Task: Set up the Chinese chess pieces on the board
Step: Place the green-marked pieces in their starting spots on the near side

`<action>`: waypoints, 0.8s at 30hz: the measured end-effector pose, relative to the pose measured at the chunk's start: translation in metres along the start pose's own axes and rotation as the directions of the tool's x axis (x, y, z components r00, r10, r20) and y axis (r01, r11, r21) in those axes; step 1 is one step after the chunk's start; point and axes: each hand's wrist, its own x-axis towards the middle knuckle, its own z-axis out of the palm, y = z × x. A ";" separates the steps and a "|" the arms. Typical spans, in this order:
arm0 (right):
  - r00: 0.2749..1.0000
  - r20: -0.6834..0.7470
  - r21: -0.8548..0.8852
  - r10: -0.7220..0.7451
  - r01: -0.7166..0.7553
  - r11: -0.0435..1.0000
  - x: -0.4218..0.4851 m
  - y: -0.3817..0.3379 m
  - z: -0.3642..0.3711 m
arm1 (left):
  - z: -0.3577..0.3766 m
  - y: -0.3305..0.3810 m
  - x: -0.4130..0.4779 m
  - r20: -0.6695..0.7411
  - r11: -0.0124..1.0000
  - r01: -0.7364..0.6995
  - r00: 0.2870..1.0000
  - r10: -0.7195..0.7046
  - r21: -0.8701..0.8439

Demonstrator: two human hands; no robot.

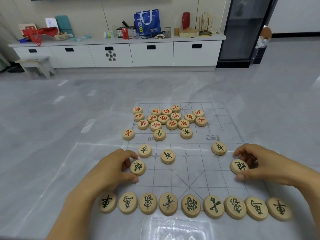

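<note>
Pinched between thumb and fingers, one black-lettered wooden piece [137, 167] sat in the left hand [114, 168] and another [239, 166] in the right hand [263, 163], each near its own side edge of the clear chess board [195, 170] on the near half. Both pieces lay flat, touching the board.

A row of nine black pieces [168, 203] lined the near edge, below both wrists. Three loose black pieces [167, 156] lay between and beyond the hands, one just beside the left fingertips. Two more black pieces [186, 133] lay by the river. Beyond them the red pieces [162, 118] crowded the far half in a heap, one red stray [128, 134] off the left edge.

Farther off stood a white sideboard [152, 54] carrying a blue tote bag [147, 22] and a red can [125, 33].
</note>
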 end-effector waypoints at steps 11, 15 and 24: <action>0.998 0.002 -0.057 -0.059 0.059 0.997 0.001 0.005 0.002 | 0.001 -0.001 0.000 -0.014 0.999 -0.032 0.999 0.032 -0.006; 0.998 0.006 -0.071 -0.064 0.064 0.995 0.003 0.008 0.003 | 0.001 0.001 -0.001 -0.026 0.999 -0.038 0.999 0.037 -0.016; 0.996 0.012 -0.060 -0.093 0.093 0.994 0.004 0.008 0.002 | 0.001 0.000 -0.002 -0.036 0.999 -0.034 0.999 0.034 0.001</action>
